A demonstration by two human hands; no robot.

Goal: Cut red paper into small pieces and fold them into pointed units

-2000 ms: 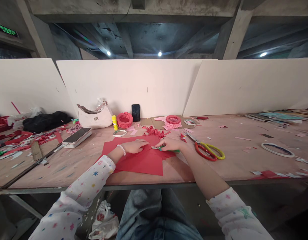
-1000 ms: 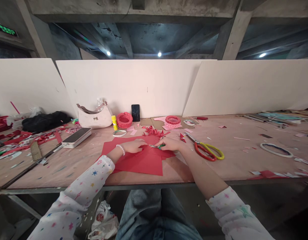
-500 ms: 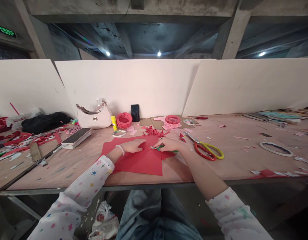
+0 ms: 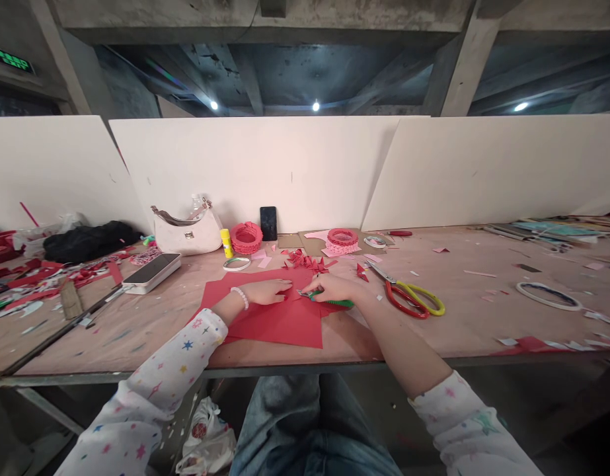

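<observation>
My left hand [image 4: 267,291] lies flat on the red paper [image 4: 277,327], fingers stretched out to the right, a beaded bracelet at its wrist. Just right of it, my right hand [image 4: 330,287] is closed around a green utility knife [image 4: 341,303], whose metal tip points left over the paper. The fingers hide part of the knife's body. Beyond both hands lies a heap of small cut red paper pieces [image 4: 305,260]. Scissors [image 4: 414,299] with red and yellow handles rest to the right of my right hand.
Behind the paper stand a yellow glue stick [image 4: 226,243], red paper rings [image 4: 246,238], a black phone [image 4: 268,223] and a pale handbag [image 4: 186,235]. A white tape roll [image 4: 236,264] is nearer. Another device [image 4: 153,272] lies left; a tape ring [image 4: 547,296] lies right.
My left hand has flattened slightly, its fingers lying lower on the paper. My right hand has shifted a little, and more of the green knife shows beneath it.
</observation>
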